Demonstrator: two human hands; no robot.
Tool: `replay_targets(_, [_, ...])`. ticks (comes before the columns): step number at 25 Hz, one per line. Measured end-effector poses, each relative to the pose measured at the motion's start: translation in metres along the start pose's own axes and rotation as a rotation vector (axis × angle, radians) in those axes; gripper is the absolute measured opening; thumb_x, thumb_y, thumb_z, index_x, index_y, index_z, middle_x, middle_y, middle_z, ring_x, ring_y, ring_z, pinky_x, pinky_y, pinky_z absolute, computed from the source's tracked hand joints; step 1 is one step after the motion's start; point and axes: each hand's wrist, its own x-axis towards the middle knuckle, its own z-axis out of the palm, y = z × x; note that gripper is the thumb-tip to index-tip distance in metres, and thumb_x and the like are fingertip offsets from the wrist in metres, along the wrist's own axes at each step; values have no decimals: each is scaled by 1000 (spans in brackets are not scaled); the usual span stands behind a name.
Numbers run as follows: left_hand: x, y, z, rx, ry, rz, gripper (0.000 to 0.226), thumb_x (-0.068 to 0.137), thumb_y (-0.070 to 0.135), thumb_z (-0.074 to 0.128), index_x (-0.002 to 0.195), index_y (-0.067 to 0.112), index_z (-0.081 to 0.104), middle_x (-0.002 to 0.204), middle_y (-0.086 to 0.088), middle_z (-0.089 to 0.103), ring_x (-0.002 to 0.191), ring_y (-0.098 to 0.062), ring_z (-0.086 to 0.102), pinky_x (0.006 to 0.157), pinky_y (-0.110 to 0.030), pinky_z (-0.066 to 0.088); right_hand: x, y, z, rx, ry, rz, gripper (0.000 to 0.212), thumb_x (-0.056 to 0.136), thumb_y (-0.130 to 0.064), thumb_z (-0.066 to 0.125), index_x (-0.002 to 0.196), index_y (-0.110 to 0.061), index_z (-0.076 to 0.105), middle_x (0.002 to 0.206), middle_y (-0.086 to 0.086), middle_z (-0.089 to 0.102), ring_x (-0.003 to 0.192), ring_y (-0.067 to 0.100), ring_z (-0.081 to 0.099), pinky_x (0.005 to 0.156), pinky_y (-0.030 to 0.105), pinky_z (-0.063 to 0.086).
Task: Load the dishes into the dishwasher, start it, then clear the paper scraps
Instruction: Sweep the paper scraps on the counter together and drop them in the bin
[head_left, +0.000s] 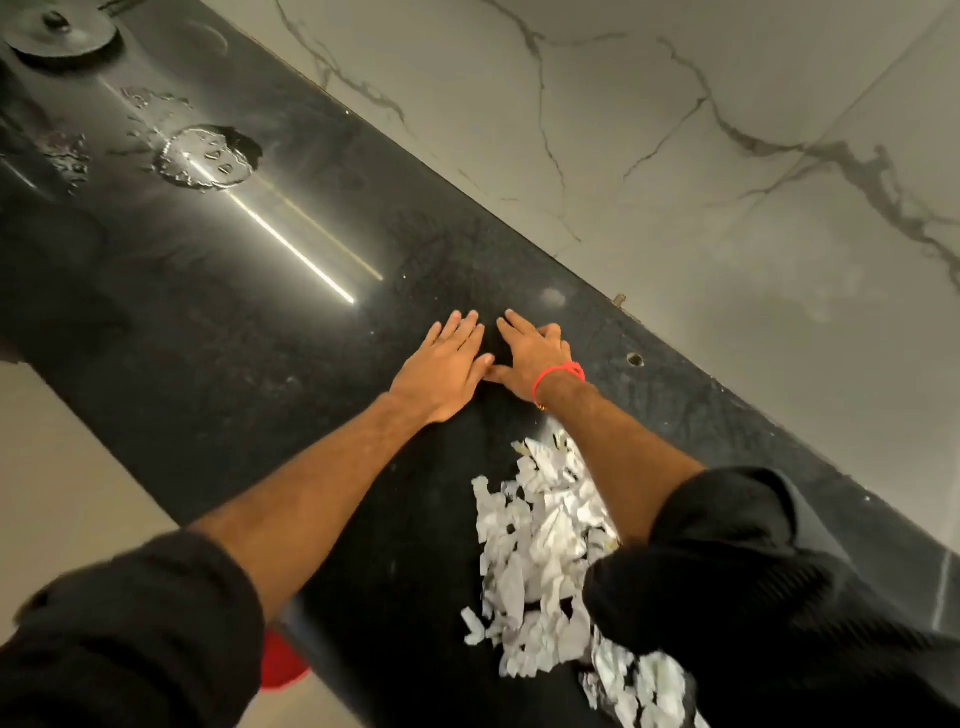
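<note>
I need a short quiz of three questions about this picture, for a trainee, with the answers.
1. True or false: both hands lie flat on the counter.
2. Which wrist wears the red band?
3. The scraps lie: A) beyond the fingertips, B) between the forearms, nearer the person, C) in the puddle.

Key:
1. True: left hand and right hand are open, palms down.
2. Right.
3. B.

Bench (218, 270): black polished stone, running diagonally; bright strip of reflected light (291, 244); puddle of water (208, 156) near its far end. Wall (675, 156): pale marble-look tile, grey veins. Floor (67, 467): beige, plain. Round dark fitting (62, 31) at far corner, possibly a burner.
</note>
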Motion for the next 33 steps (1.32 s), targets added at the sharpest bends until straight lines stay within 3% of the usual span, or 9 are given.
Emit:
replay_targets(4, [-84, 45, 30, -108, 10, 0, 56, 111, 37, 21, 161, 12, 18, 170, -4, 10, 157, -19, 1, 128, -39, 1, -52, -1, 17, 79, -106, -89, 58, 102, -29, 49, 154, -16, 28, 164, 2, 15, 151, 31, 11, 122, 39, 13])
replay_targets(6, [-110, 63, 38, -266, -5, 5, 53, 111, 31, 26, 162, 17, 18, 169, -2, 15, 157, -19, 5, 128, -38, 5, -91, 7, 28, 209, -70, -145, 45, 102, -21, 47, 147, -14, 44, 155, 7, 39, 145, 28, 32, 118, 36, 25])
replay_targets(9, [-143, 74, 39, -574, 64, -69, 49, 111, 27, 34, 159, 25, 30, 163, -2, 34, 152, -21, 28, 124, -42, 26, -149, 42, 38, 392, 239, -84, 31, 100, -22, 51, 127, -18, 65, 128, 3, 66, 121, 21, 59, 105, 36, 45])
replay_targets(11, [-160, 78, 45, -550, 102, -82, 49, 110, 34, 34, 158, 21, 33, 162, -2, 36, 152, -16, 27, 126, -41, 22, -177, 75, 47, 431, 370, 16, 33, 100, -27, 53, 130, -16, 63, 132, 4, 63, 126, 23, 56, 108, 35, 42])
replay_targets(15, [-191, 106, 68, -390, -7, -10, 67, 107, 55, 22, 162, 17, 18, 170, 1, 13, 156, -10, -3, 128, -38, -4, -227, 95, 83, 351, 120, 74, 60, 100, -53, 40, 153, -26, 31, 161, 3, 26, 151, 25, 15, 123, 49, 14])
replay_targets(18, [-206, 126, 81, -518, 53, -28, 63, 108, 53, 24, 161, 20, 20, 169, 1, 18, 156, -9, -2, 129, -42, 0, -248, 92, 95, 505, 234, -19, 52, 103, -44, 40, 150, -21, 37, 156, 6, 36, 145, 22, 32, 120, 48, 24])
replay_targets(23, [-237, 116, 97, -571, 317, -168, 52, 109, 46, 33, 156, 24, 33, 166, 3, 27, 155, -10, 14, 127, -48, 17, -314, 146, 117, 626, 723, 227, 39, 102, -33, 44, 132, -12, 58, 137, 6, 58, 130, 19, 51, 112, 38, 38])
replay_targets(29, [-263, 156, 133, -527, 278, -163, 71, 104, 63, 20, 163, 26, 4, 170, 10, -3, 155, -2, -7, 127, -33, -2, -346, 121, 179, 718, 571, 296, 52, 105, -38, 38, 151, -14, 33, 158, 7, 31, 149, 18, 20, 123, 48, 18])
replay_targets(33, [-263, 164, 134, -682, 370, -85, 63, 108, 46, 34, 163, 27, 9, 171, 11, -5, 156, -7, 0, 126, -32, 9, -338, 90, 169, 1110, 664, 198, 47, 106, -34, 37, 151, -19, 36, 156, -4, 37, 144, 3, 30, 121, 34, 26])
